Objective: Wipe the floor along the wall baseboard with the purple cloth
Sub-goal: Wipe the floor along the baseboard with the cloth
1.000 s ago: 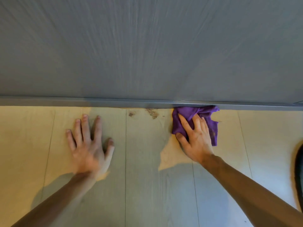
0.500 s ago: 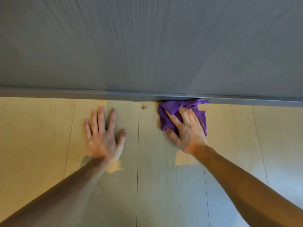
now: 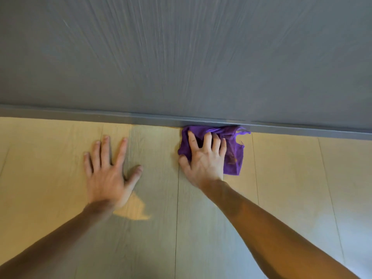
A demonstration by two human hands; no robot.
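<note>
A crumpled purple cloth (image 3: 233, 152) lies on the pale wood-plank floor (image 3: 291, 168), its top edge pushed against the grey baseboard (image 3: 100, 115). My right hand (image 3: 203, 158) presses down on the cloth, fingers curled into its folds and pointing at the wall. My left hand (image 3: 109, 170) rests flat on the bare floor to the left, fingers spread, holding nothing. The floor strip left of the cloth along the baseboard shows no visible dirt.
A grey wood-grain wall (image 3: 181, 57) fills the upper half of the view above the baseboard. Plank seams run toward the wall. Shadow from my arms covers the near floor (image 3: 181, 238).
My right hand slid the cloth leftward along the baseboard over brown specks that no longer show. My left hand stayed planted on the floor while the view shifted.
</note>
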